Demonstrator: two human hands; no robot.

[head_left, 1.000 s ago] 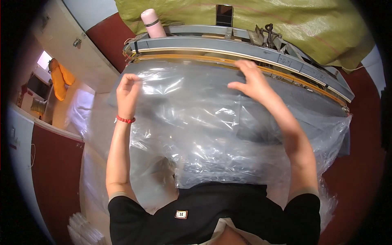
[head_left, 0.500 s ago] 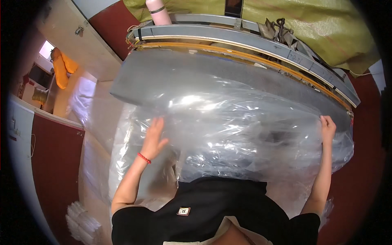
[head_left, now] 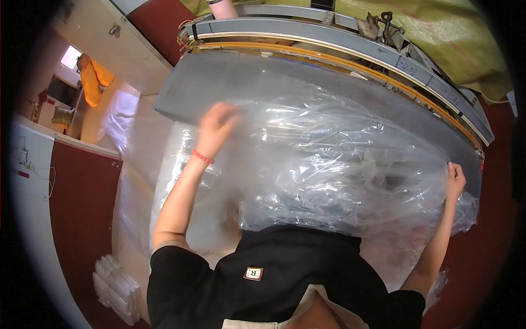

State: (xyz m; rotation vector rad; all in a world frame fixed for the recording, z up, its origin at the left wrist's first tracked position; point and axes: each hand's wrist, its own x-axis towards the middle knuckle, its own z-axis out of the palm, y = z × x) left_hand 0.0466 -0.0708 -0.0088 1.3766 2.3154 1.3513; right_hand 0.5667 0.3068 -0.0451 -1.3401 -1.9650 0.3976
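Observation:
A crumpled sheet of clear plastic film [head_left: 329,170] lies across a grey-topped bench [head_left: 192,88] in front of me. At its right side my right hand [head_left: 455,182] is closed in a pinch on the film's edge. Over the far left part of the film hovers my left hand [head_left: 216,129], a red bead bracelet [head_left: 203,157] on its wrist. Its fingers are partly blurred, with the thumb apart, and I see nothing held in them. More clear film [head_left: 170,164] hangs at the bench's left side.
Along the bench's far edge run a grey metal rail [head_left: 307,33] and a yellow-orange strip [head_left: 307,55]. A pink bottle [head_left: 223,9] and a metal clamp [head_left: 387,27] stand there. Bundled clear plastic bags [head_left: 116,288] lie at lower left. A door [head_left: 109,44] stands at upper left.
My left hand has moved up and away from me, over the film. The right hand keeps its pinch on the edge. More grey bench top shows at the far side, and the view has shifted slightly.

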